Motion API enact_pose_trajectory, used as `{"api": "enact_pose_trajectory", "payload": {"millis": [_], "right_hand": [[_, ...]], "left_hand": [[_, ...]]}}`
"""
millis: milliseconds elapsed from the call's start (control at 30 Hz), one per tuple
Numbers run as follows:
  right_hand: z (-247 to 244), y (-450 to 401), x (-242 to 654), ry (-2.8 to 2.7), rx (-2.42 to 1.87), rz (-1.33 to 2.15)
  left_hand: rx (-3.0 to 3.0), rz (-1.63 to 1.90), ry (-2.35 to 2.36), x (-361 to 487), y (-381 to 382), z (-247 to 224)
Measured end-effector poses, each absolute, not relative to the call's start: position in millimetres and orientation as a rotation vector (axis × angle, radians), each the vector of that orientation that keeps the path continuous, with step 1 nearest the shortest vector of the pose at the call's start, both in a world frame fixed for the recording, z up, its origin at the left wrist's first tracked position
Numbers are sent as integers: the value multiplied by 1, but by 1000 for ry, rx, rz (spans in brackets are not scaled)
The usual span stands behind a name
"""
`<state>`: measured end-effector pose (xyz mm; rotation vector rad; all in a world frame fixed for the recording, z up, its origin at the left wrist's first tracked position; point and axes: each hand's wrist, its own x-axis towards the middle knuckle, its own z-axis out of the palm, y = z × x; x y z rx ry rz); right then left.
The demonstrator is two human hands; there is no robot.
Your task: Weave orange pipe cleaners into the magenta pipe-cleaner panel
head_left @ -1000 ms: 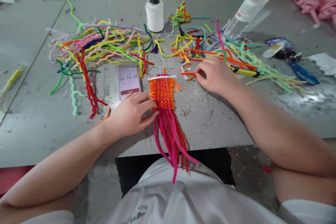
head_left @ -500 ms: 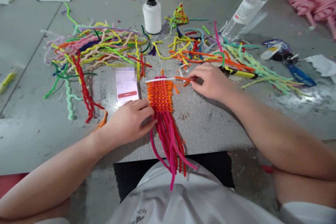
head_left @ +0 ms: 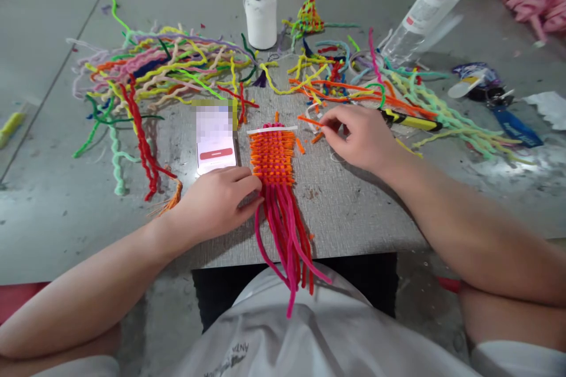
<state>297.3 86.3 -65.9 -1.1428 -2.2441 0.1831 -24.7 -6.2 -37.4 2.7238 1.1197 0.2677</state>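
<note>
A small woven piece (head_left: 272,159) of orange and pink yarn lies on the table before me, with long pink and red strands (head_left: 289,235) hanging toward my lap. Across its top runs a thin white strip (head_left: 272,129). My left hand (head_left: 223,197) rests at its lower left edge, thumb and forefinger closed on that edge. To the right, my right hand (head_left: 360,138) pinches a short orange yarn strand (head_left: 311,122), its free tip pointing left near the strip's end. Small orange snippets (head_left: 300,145) lie between hand and weaving.
A phone (head_left: 216,153) lies beside my left hand. Colourful yarn (head_left: 163,70) is heaped at the back left, more yarn (head_left: 446,109) at the right. A white thread spool (head_left: 260,19), a plastic bottle (head_left: 424,17) and a yellow-black cutter (head_left: 413,121) stand or lie behind.
The view has shifted slightly. The orange strand's free tip has tilted up a little, away from the strip's end. My left hand stays at the weaving's edge.
</note>
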Motion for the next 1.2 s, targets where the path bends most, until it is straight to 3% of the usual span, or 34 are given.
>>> {"api": "enact_pose_trajectory", "payload": {"millis": [333,600,967,1200], "right_hand": [[-61,63,271,-2223,-859,265],[-60,47,257,-2329,-471,661],[-71,44,253,-2404,-374,836],[-72,44,251,-2421,-293,888]], "left_hand": [[2702,207,856,-20,-15,-34],[2785,172,584,-15,-14,-34],[2837,490,909,-14,-25,-24],[2836,415,980,-15,-27,-25]]}}
